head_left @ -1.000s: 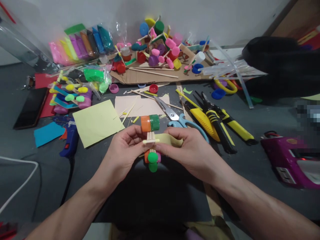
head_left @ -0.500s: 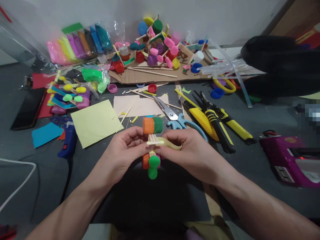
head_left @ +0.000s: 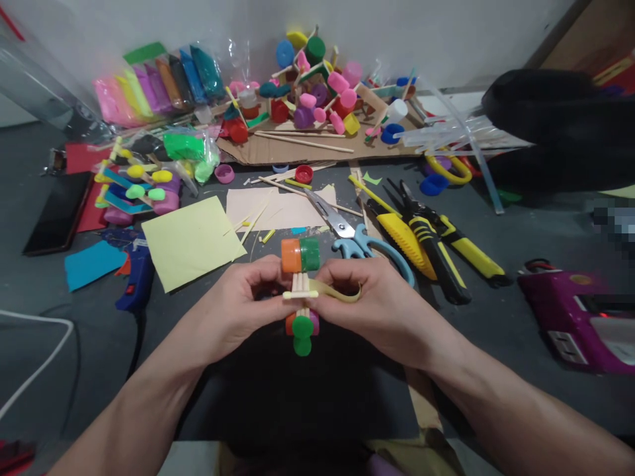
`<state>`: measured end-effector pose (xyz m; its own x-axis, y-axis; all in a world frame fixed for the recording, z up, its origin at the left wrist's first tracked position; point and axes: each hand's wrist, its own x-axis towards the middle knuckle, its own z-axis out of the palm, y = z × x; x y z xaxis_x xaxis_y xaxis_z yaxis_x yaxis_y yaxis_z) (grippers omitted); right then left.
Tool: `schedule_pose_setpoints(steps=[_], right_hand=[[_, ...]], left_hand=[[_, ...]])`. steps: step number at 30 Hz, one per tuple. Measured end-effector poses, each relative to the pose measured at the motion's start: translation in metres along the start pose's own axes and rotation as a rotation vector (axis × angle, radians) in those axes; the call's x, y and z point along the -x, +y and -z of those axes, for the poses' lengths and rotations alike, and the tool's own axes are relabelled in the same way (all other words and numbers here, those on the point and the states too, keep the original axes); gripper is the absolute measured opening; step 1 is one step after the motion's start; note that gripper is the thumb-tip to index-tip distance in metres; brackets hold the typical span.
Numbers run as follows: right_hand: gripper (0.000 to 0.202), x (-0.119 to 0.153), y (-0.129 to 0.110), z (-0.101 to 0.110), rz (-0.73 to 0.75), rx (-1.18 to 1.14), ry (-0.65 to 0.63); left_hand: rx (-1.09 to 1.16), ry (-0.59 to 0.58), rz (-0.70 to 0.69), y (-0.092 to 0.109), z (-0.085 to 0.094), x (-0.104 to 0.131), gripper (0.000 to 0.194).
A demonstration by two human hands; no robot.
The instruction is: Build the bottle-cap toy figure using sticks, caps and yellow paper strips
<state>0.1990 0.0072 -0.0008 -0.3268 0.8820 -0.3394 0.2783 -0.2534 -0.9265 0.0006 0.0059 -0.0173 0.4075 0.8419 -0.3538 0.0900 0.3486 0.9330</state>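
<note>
Head view: left hand, right hand curled, pinching stick-and-cap model; pale strip touches right hand.

"What's carrying all this clutter?"
"A dark grey tabletop, with a flat piece of cardboard lying toward the back."
"And on the left?"
"A black phone next to a red sheet, then a blue sheet by a glue gun. A white cable runs nearer the front."
"The middle?"
"A pale yellow sheet, a pinkish sheet with scissors reaching over it, and a red cap behind."
"Right side?"
"A yellow cutter, black-and-yellow pliers and, farther right, a magenta device."
</note>
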Motion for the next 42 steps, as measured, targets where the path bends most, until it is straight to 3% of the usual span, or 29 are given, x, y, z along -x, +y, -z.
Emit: schedule_pose_setpoints(steps=[5,9,17,25,32,37,42], right_hand=[[0.024,0.000,0.000,-0.001,-0.032,0.054,-0.008],[0.024,-0.001,0.000,0.001,-0.058,0.055,-0.063],[0.030,0.001,0.005,0.002,0.018,0.150,-0.041],[0.029,0.000,0.004,0.006,-0.018,0.002,-0.075],[0.027,-0.001,0.001,0.005,-0.030,-0.068,-0.066],[0.025,-0.001,0.000,0.004,-0.022,-0.054,-0.045],[0.025,0.000,-0.003,0.011,0.034,0.006,-0.023]], left_hand=[[-0.106,-0.015,-0.057,0.001,0.003,-0.003,0.006],[-0.111,0.009,-0.026,0.005,-0.001,-0.001,0.006],[-0.041,0.029,0.008,0.007,-0.007,0.000,0.013],[0.067,-0.025,0.009,0.003,-0.002,0.000,0.005],[0.143,0.022,0.024,0.004,-0.008,0.000,0.013],[0.184,0.082,0.030,0.005,-0.012,-0.002,0.006],[0.297,0.156,0.053,0.004,-0.015,-0.004,0.018]])
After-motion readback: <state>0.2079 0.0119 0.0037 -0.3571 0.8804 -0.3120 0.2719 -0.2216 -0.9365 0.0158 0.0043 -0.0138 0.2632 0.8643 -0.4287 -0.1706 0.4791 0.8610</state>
